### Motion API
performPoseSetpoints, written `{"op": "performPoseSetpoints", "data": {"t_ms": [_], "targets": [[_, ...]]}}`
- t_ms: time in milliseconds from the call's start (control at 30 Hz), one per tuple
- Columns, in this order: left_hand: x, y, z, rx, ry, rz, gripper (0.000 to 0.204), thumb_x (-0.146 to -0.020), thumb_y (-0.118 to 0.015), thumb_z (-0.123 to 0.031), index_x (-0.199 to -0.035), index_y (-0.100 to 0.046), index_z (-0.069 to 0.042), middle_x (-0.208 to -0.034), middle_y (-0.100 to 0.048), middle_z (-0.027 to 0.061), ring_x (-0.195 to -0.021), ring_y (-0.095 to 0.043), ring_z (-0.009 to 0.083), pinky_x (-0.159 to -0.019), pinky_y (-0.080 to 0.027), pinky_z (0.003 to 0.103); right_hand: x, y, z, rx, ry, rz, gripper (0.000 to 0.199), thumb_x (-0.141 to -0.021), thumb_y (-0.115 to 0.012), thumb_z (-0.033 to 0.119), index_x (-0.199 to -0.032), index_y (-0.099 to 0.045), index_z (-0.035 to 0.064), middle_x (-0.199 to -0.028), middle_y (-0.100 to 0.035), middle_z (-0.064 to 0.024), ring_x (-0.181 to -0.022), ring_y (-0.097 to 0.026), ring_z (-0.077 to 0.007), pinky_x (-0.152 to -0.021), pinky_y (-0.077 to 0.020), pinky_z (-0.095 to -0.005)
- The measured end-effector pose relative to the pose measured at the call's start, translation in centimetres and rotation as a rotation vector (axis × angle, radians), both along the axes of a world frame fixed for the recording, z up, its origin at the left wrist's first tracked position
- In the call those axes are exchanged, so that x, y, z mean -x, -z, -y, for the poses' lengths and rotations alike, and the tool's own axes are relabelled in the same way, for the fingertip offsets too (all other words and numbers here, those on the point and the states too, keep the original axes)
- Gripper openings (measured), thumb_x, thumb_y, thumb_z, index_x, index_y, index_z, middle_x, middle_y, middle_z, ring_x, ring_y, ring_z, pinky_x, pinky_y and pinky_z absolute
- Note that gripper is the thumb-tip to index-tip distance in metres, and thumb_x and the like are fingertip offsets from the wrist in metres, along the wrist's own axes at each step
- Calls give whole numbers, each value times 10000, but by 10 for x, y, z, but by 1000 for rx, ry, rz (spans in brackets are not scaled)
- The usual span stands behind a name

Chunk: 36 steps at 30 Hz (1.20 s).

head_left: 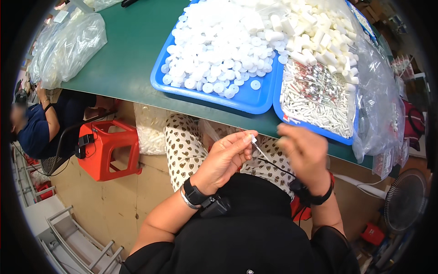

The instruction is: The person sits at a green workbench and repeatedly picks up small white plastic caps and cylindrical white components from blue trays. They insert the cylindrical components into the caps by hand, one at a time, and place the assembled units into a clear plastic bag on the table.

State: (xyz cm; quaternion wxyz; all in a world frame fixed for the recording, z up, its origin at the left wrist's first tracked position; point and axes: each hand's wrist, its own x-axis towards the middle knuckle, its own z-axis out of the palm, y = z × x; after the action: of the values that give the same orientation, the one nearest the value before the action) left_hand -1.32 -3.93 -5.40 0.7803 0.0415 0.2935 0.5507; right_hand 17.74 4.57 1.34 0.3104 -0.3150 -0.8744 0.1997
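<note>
My left hand is closed in a pinch, thumb against fingers, over my lap just off the table edge. Between its fingertips sits a small white piece with a thin white stick slanting down to the right. My right hand is a little to the right, below the corner of the right blue tray. Motion smears its fingers, so whether they hold anything is unclear. In that tray lie many short white sticks and thin metal pins with red parts.
A larger blue tray of white translucent discs stands on the green table. White cylinders are heaped at the far right. Clear plastic bags lie far left. Below are a red stool, a seated person and a fan.
</note>
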Motion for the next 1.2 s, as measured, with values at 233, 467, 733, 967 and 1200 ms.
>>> {"op": "performPoseSetpoints", "data": {"t_ms": [233,467,733,967,1200], "targets": [[-4,-6,1,-42,18,-27,316,-1006,-569,-229,-1235,-578,-12,-948,-651,40,-867,-624,105,-811,-530,261,-9,-6,-58,-292,191,371,129,-793,-636,-45,-913,-632,3,-933,-637,-123,-813,-636,-302,-681,-520,-393],[-1,-12,1,-32,10,-97,361,-1022,-529,-207,-1310,-511,12,-1121,-653,135,-1051,-659,213,-908,-545,317,-10,-5,-57,-293,189,333,87,-816,-639,-28,-886,-591,-6,-906,-622,-136,-792,-636,-311,-664,-518,-387],[6,-32,-7,-108,-124,-132,391,-1016,-513,-150,-1352,-464,45,-1139,-643,155,-1091,-651,254,-940,-542,337,-10,-12,-6,25,-70,119,129,-780,-689,-39,-882,-623,3,-750,-642,-113,-647,-637,-274,-564,-492,-360],[2,-32,-9,-108,-151,-121,372,-1020,-509,-139,-1347,-482,37,-1133,-638,147,-1091,-647,238,-931,-540,327,-7,-12,-4,14,-72,118,148,-764,-695,-48,-879,-621,7,-725,-629,-102,-633,-628,-259,-562,-481,-362],[2,-30,-9,-107,-159,-105,360,-1025,-502,-138,-1342,-494,34,-1124,-637,139,-1087,-644,222,-936,-537,324,-7,-9,-5,-31,-60,127,162,-752,-703,-46,-885,-629,8,-752,-641,-101,-644,-631,-263,-579,-494,-358]]}}
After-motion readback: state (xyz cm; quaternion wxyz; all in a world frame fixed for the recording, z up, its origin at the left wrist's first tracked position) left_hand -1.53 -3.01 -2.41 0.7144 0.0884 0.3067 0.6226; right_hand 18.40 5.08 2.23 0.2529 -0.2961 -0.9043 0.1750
